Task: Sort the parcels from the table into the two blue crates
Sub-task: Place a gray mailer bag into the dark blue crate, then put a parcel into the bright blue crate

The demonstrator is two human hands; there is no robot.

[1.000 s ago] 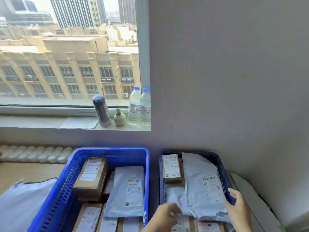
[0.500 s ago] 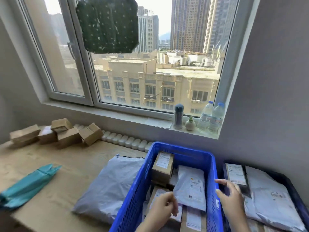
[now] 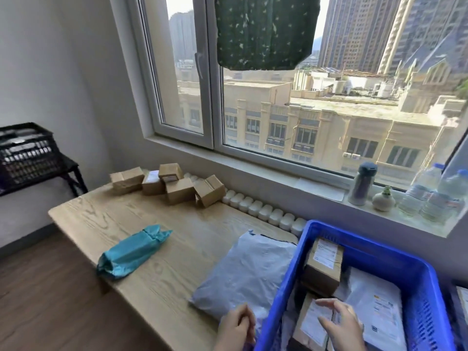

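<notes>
A blue crate [image 3: 415, 262] at the lower right holds cardboard boxes [image 3: 323, 264] and a white mailer [image 3: 374, 307]. My right hand [image 3: 340, 323] is over the crate, fingers spread above a labelled box [image 3: 307, 325], holding nothing. My left hand [image 3: 236, 328] is at the near edge of a grey mailer [image 3: 245, 272] that lies on the table beside the crate; its fingers are loosely curled and I see nothing gripped. A teal parcel [image 3: 131, 252] lies mid-table. Several small cardboard boxes [image 3: 174, 186] are piled at the far edge. A sliver of the second crate [image 3: 459, 297] shows at the right edge.
The wooden table [image 3: 101, 216] ends at the left over a dark floor. A black crate [image 3: 25, 153] sits on a stand at far left. A flask [image 3: 361, 183], a small vase [image 3: 383, 200] and water bottles [image 3: 435, 196] stand on the sill. White ribbed packing [image 3: 263, 211] lines the wall.
The view swung left from the right crate to the table. Both hands moved left: the right hand is now over the left crate, the left hand is at the grey mailer.
</notes>
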